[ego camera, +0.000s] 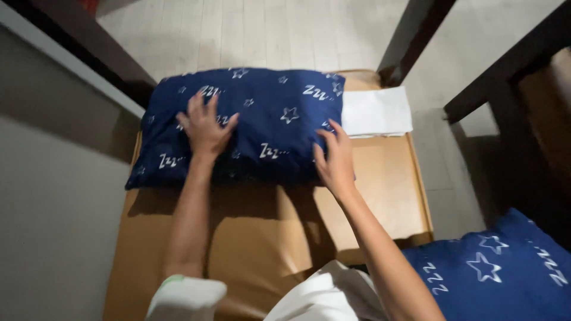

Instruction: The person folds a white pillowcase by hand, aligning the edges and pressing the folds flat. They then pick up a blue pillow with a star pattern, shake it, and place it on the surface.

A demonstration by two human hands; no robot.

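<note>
White sleeves low in frame; left hand spread flat on the navy star-print pillow, right hand open against its near corner. Overhanging the brown bench, the pillow might slide off leftward.

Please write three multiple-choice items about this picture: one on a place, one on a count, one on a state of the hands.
1. Where does the folded white cloth lie?
A. on the pillow
B. beside the pillow's end
C. on the floor

2. How many star-print blue pillows show?
A. one
B. two
C. three

3. How are the hands?
A. fists
B. holding the cloth
C. flat, fingers spread

B: it lies on the brown surface next to the blue pillow.
B: a second pillow shows at lower right.
C: left hand and right hand press open on the pillow.
</note>
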